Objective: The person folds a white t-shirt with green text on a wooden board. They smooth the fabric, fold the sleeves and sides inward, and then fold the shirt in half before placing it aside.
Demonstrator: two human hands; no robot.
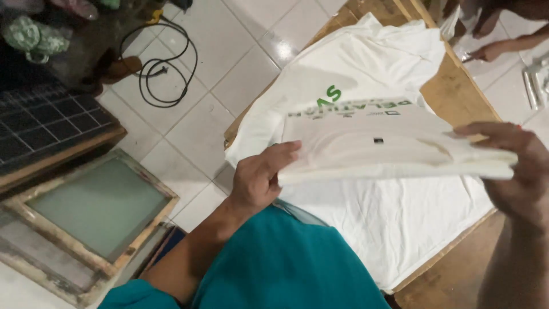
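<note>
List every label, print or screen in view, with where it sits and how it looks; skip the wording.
Small dark square label: on the folded white shirts held between the left hand and right hand.
Green printed lettering: on the white shirt spread over the wooden board, above the stack.
Grey-green printed line: along the stack's far edge.
Wood-framed mesh screen: on the floor at left, pale green panel.

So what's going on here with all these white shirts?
A person in a teal top holds a folded stack of white shirts with both hands: the left hand grips one end, the right hand the other. The stack is lifted above another white shirt with green print spread on a wooden table. Another person's hand shows at the table's far corner. Wooden-framed screens lie on the tiled floor.
</note>
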